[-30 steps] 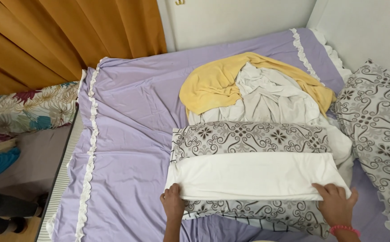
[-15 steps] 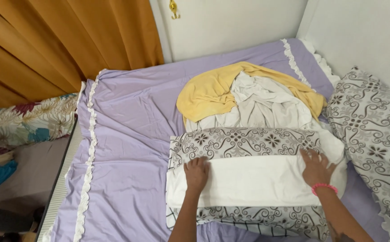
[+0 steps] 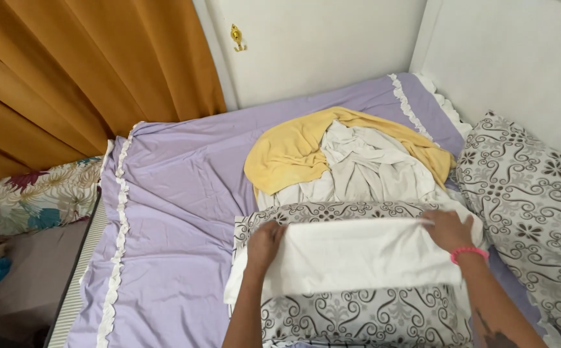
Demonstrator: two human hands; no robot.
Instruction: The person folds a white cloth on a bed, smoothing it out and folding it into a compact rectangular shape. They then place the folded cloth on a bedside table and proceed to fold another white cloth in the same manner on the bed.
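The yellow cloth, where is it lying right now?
The yellow cloth lies on the purple bedsheet, draped around a crumpled white pile, beyond both hands.

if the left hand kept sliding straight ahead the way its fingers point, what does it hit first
Likely the grey patterned fabric just past the white cloth's far edge, then the pile of pale crumpled laundry. The left hand lies flat, so depth is uncertain.

Single view, head-worn camera. We look down and forward from above our own forearms onto the lilac-sheeted bed with a white frilled edge (image 3: 164, 212). The view faces the white wall (image 3: 319, 45) beyond the bed, with the orange pleated curtain (image 3: 80, 71) at upper left and the grey-and-white scroll-patterned pillow (image 3: 531, 206) at right. Range is close: our hands enter from the lower edge. No second view shares the scene.
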